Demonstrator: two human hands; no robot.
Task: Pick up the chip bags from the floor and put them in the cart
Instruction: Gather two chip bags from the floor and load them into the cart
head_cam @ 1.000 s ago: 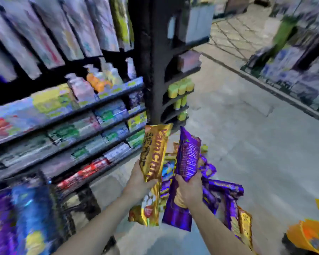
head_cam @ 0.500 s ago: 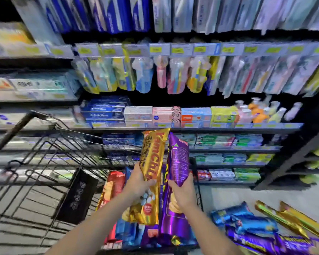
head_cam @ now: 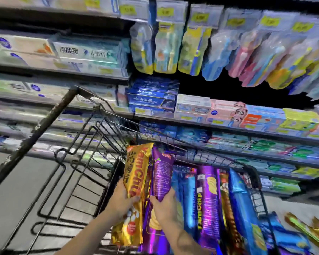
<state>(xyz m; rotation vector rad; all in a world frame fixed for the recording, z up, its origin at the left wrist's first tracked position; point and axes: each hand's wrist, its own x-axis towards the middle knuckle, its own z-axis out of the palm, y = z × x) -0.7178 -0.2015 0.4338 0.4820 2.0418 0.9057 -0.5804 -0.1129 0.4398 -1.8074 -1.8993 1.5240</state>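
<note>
- You stand in a shop aisle facing dark shelves [head_cam: 228,126] stocked with toothpaste boxes [head_cam: 153,96]; toothbrush packs [head_cam: 193,50] hang on a row above them, under yellow price tags.
- A black wire cart [head_cam: 92,148] sits in front of you, its handle bar [head_cam: 50,124] slanting up to the left and the grey floor [head_cam: 13,190] showing through its mesh.
- Your left hand [head_cam: 122,201] has its grip closed round the middle of a gold chip bag [head_cam: 134,183], fingers wrapped over the front, the bag upright and slightly tilted, its lower end inside the cart.
- Your right hand [head_cam: 165,208] grips a purple chip bag [head_cam: 161,179] just beside the gold one, thumb and fingers curled round its middle; the two bags touch along their long edges.
- Both held bags stand at the left end of a row of bags already in the cart: to their right a blue bag [head_cam: 187,197], a purple bag [head_cam: 209,203] with a yellow label, a narrow brown bag [head_cam: 226,208] and another blue bag [head_cam: 244,212], all on end and packed side by side.
- Outside the cart, at the lower right, more bags lie on the floor: a blue floor bag [head_cam: 285,234] and gold floor bags [head_cam: 309,232], partly cut off by the frame edge.
</note>
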